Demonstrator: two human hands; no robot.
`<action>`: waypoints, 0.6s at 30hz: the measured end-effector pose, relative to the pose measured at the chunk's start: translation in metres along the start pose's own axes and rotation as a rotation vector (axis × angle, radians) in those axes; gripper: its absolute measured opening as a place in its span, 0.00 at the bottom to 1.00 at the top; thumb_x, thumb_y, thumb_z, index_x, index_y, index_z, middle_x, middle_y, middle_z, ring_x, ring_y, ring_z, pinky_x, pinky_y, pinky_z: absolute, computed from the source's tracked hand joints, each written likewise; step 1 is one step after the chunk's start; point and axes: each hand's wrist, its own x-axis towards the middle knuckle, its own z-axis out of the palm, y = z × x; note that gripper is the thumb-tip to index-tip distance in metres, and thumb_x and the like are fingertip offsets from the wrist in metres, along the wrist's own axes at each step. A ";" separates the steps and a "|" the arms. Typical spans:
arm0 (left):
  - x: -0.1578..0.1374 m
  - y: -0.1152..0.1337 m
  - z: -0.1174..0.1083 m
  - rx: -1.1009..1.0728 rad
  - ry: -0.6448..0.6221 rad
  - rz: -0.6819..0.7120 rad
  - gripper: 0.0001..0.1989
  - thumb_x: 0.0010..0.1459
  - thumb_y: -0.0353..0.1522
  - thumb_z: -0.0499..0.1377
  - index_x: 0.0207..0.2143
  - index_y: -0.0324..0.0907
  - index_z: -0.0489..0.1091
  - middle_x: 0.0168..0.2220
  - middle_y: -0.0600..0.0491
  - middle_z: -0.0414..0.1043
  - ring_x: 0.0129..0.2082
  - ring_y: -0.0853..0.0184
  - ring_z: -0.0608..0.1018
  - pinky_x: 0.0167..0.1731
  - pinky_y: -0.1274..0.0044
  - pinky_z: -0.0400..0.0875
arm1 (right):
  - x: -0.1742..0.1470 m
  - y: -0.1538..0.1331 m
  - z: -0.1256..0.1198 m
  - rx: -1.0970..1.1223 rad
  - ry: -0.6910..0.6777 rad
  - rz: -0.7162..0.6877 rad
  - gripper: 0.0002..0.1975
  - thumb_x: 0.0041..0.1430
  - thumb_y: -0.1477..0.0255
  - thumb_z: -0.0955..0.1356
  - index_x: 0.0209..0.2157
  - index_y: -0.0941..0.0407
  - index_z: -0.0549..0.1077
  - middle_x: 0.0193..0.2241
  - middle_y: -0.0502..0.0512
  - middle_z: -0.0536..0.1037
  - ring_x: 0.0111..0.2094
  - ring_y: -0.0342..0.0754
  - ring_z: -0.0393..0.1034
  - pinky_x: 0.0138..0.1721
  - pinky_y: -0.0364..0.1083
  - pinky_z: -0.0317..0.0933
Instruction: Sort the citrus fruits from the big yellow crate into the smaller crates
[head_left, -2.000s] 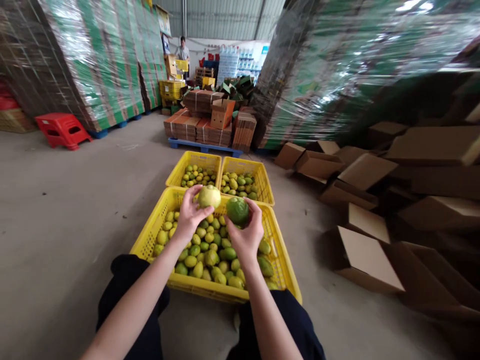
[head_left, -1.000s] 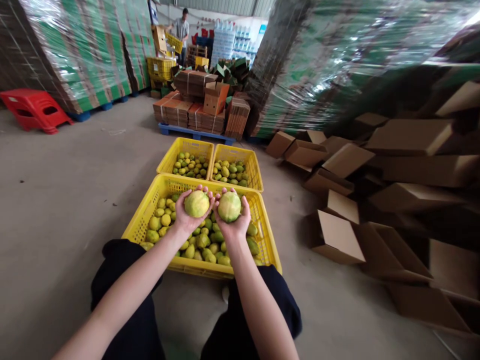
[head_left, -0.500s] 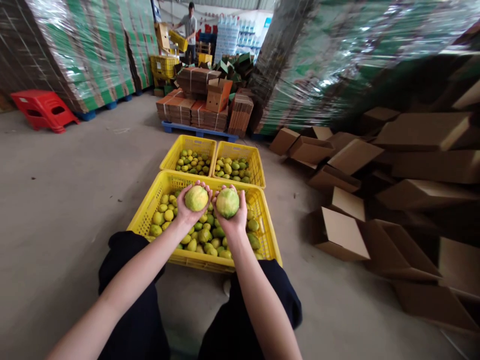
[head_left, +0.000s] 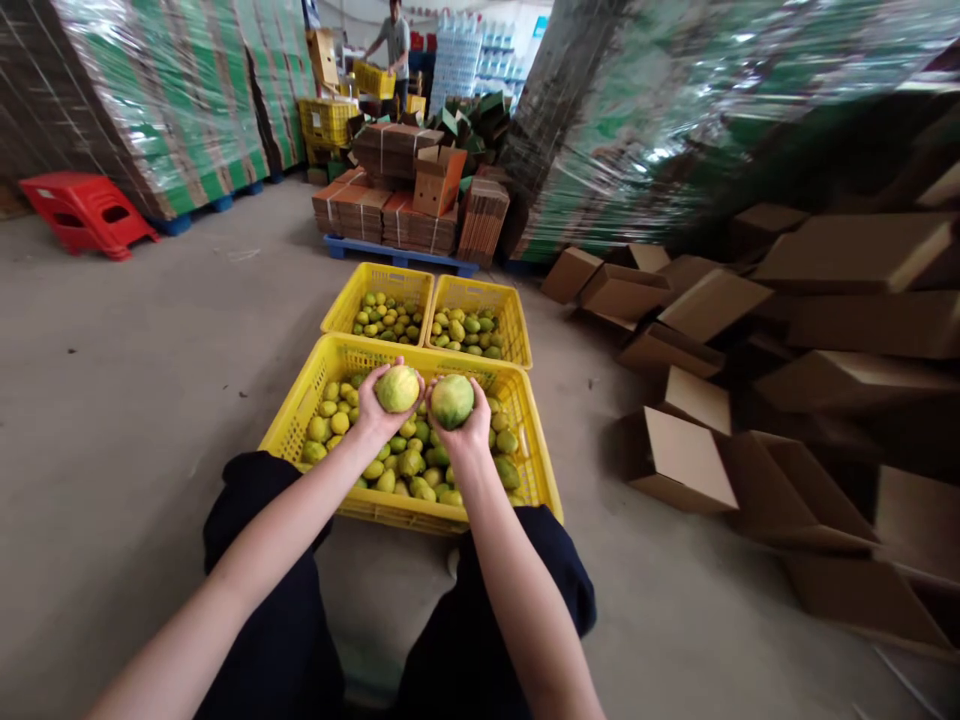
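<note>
My left hand cups a yellow-green lemon-like fruit, its fingers curled around the far side. A second lemon-like fruit, darker green on its lower side, rests in my right hand with the fingers wrapped round it. Side by side and close together, both hands hover over a large yellow plastic crate. Several smaller-looking yellow and green fruits lie loose inside that crate, partly hidden under my hands and forearms.
Two more yellow crates of fruit stand just beyond. Flattened cartons are stacked on a blue pallet. Open cardboard boxes pile up at right. A red stool stands left. A person handles a crate in the back.
Both fruits have turned in my hands, showing other sides, with the right one's green patch now lower. The view has tilted slightly. In the back, the person's crate has shifted rightward.
</note>
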 end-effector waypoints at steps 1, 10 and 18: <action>0.001 -0.001 -0.002 0.007 0.037 -0.025 0.12 0.57 0.31 0.54 0.43 0.42 0.72 0.28 0.52 0.73 0.29 0.65 0.79 0.31 0.73 0.78 | 0.002 -0.005 -0.003 0.009 0.011 0.002 0.10 0.51 0.61 0.68 0.29 0.53 0.71 0.25 0.50 0.77 0.30 0.48 0.75 0.34 0.48 0.74; -0.027 -0.051 -0.074 0.715 0.085 -0.767 0.08 0.58 0.35 0.55 0.34 0.40 0.71 0.23 0.46 0.73 0.20 0.58 0.79 0.13 0.73 0.72 | -0.016 -0.059 -0.030 0.063 0.069 0.003 0.12 0.49 0.64 0.66 0.36 0.53 0.70 0.29 0.52 0.77 0.32 0.47 0.75 0.29 0.45 0.74; -0.063 -0.033 -0.100 1.112 0.069 -0.626 0.08 0.56 0.35 0.48 0.29 0.49 0.66 0.19 0.53 0.68 0.14 0.48 0.76 0.06 0.59 0.63 | -0.048 -0.081 -0.036 0.015 0.090 0.048 0.13 0.50 0.67 0.65 0.38 0.56 0.70 0.30 0.55 0.78 0.31 0.48 0.75 0.26 0.43 0.73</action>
